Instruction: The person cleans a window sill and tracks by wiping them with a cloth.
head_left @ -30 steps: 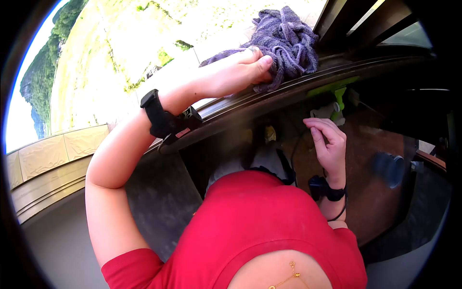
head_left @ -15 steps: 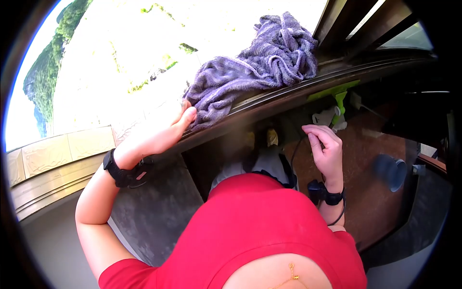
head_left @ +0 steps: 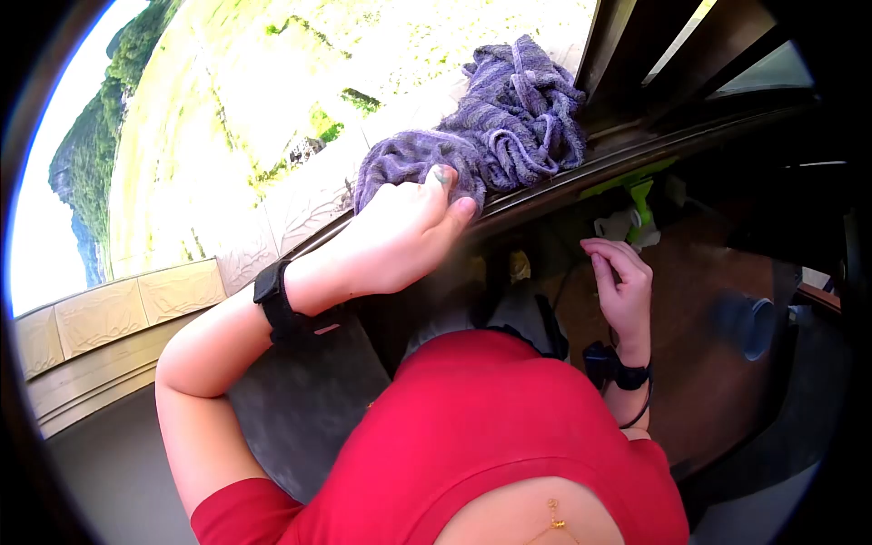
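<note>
A crumpled purple cloth (head_left: 518, 127) lies along the dark window sill (head_left: 599, 150). My left hand (head_left: 413, 227) grips its near end, with the fingers partly hidden in the folds and the thumb on top. In front of my body, lower and to the right, my right hand (head_left: 622, 286) hangs in the air. Its fingers are curled together near the thumb, and nothing shows between them. Both wrists wear black bands with small devices.
A green-handled tool (head_left: 641, 204) stands below the sill, beyond my right hand. A blue cup-like container (head_left: 756, 327) is at the right. Dark window bars (head_left: 636, 54) rise at the upper right, and pale tiles (head_left: 100, 318) run along the outer ledge at the left.
My left hand slid left along the sill as the cloth spread out, then moved back right, bunching the cloth's near end. My right hand has barely moved.
</note>
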`<state>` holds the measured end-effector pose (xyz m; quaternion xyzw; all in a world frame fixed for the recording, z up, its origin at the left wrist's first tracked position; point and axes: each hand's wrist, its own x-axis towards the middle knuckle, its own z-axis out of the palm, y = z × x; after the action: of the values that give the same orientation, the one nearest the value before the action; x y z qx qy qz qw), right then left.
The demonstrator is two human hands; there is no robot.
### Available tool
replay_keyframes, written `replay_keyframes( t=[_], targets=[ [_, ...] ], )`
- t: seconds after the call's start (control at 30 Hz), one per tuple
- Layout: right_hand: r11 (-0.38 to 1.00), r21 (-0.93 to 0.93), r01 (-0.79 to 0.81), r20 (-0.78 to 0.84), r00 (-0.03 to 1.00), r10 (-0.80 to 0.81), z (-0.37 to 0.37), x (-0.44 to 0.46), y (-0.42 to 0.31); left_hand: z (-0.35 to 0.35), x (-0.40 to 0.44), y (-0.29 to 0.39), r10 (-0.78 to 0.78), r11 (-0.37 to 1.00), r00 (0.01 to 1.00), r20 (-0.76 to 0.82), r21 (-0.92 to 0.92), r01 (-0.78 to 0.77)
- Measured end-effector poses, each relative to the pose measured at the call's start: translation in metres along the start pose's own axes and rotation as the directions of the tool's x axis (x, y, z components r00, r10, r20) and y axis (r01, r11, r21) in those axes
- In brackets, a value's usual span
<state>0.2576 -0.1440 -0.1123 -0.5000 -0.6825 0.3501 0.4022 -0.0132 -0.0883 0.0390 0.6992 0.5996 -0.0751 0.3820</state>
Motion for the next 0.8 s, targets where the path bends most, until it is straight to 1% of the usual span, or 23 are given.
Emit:
replay_keyframes(
  t=[0.03, 0.07, 0.17, 0.2, 0.23, 0.27, 0.3, 0.33, 0.37, 0.4, 0.43, 0.5, 0.53, 0.57, 0.63, 0.67, 0.73, 0.77, 0.8],
  targets=[
    [1.000, 0.001, -0.010, -0.012, 1.000, 0.010, 0.001, -0.001, -0.001, -0.003, 0.004, 0.007, -0.032, 0.998, 0.999, 0.035, 0.058, 0.030],
    [1.000, 0.001, -0.013, -0.010, 1.000, 0.013, 0.001, -0.001, -0.002, 0.003, 0.010, 0.008, 0.139, 0.988, 0.985, -0.099, -0.049, -0.144],
    [0.999, -0.011, -0.040, 0.003, 0.999, 0.040, -0.002, 0.001, -0.005, 0.002, 0.031, 0.015, 0.091, 0.994, 0.994, -0.058, -0.053, -0.094],
    [1.000, -0.023, -0.014, 0.000, 1.000, 0.014, -0.002, 0.001, -0.005, 0.000, 0.033, 0.014, 0.043, 0.993, 0.998, -0.041, -0.104, -0.047],
    [0.999, -0.037, 0.015, -0.002, 1.000, -0.016, -0.003, 0.003, -0.004, -0.001, 0.034, 0.005, 0.045, 0.993, 0.998, -0.042, -0.105, -0.049],
    [0.999, -0.038, 0.017, 0.001, 1.000, -0.017, -0.005, 0.003, -0.003, -0.004, 0.033, -0.003, 0.203, 0.965, 0.975, -0.092, -0.149, -0.215],
    [1.000, -0.031, 0.004, 0.011, 1.000, -0.003, -0.006, 0.003, -0.002, -0.005, 0.030, -0.010, 0.348, 0.910, 0.926, -0.144, -0.185, -0.370],
    [1.000, -0.023, -0.009, 0.017, 1.000, 0.010, -0.006, 0.003, -0.002, -0.008, 0.025, -0.015, 0.142, 0.851, 0.987, -0.081, -0.499, -0.163],
    [1.000, -0.022, -0.009, 0.017, 1.000, 0.010, -0.006, 0.003, -0.002, -0.018, 0.018, -0.012, 0.160, 0.931, 0.975, -0.152, -0.304, -0.200],
    [1.000, -0.023, -0.016, 0.023, 1.000, 0.016, -0.005, 0.003, -0.001, -0.021, 0.015, -0.014, 0.275, 0.956, 0.933, -0.233, -0.040, -0.292],
    [0.999, -0.026, -0.022, 0.030, 0.999, 0.023, -0.005, 0.003, -0.001, -0.022, 0.014, -0.016, 0.402, 0.909, 0.872, -0.278, 0.231, -0.346],
    [0.999, -0.039, 0.000, 0.030, 1.000, 0.001, -0.005, 0.002, -0.001, -0.013, 0.014, -0.024, 0.540, 0.832, 0.809, -0.233, 0.295, -0.470],
    [0.999, -0.048, 0.021, 0.026, 0.999, -0.020, -0.005, 0.001, -0.002, -0.011, 0.010, -0.024, 0.523, 0.819, 0.836, -0.167, 0.372, -0.438],
    [0.999, -0.047, 0.016, 0.021, 1.000, -0.015, -0.004, 0.000, -0.001, -0.003, 0.007, -0.026, 0.470, 0.857, 0.866, -0.172, 0.323, -0.402],
    [0.999, -0.039, -0.011, 0.012, 1.000, 0.011, -0.004, -0.005, 0.000, 0.002, 0.002, -0.027, 0.429, 0.863, 0.887, -0.171, 0.368, -0.346],
    [0.999, -0.038, -0.017, 0.009, 1.000, 0.017, -0.005, -0.007, 0.000, 0.002, 0.002, -0.028, 0.430, 0.862, 0.888, -0.165, 0.368, -0.349],
    [0.997, -0.058, -0.050, 0.012, 0.999, 0.051, -0.007, -0.012, 0.003, 0.001, 0.005, -0.031, 0.269, 0.938, 0.962, -0.055, 0.244, -0.248],
    [0.997, -0.058, -0.051, 0.012, 0.999, 0.052, -0.007, -0.013, 0.002, 0.001, 0.010, -0.034, 0.269, 0.938, 0.962, -0.054, 0.244, -0.248],
    [0.996, -0.070, -0.060, 0.009, 0.998, 0.061, -0.007, -0.015, 0.002, 0.001, 0.018, -0.038, 0.239, 0.934, 0.971, 0.001, 0.274, -0.230]
  ],
)
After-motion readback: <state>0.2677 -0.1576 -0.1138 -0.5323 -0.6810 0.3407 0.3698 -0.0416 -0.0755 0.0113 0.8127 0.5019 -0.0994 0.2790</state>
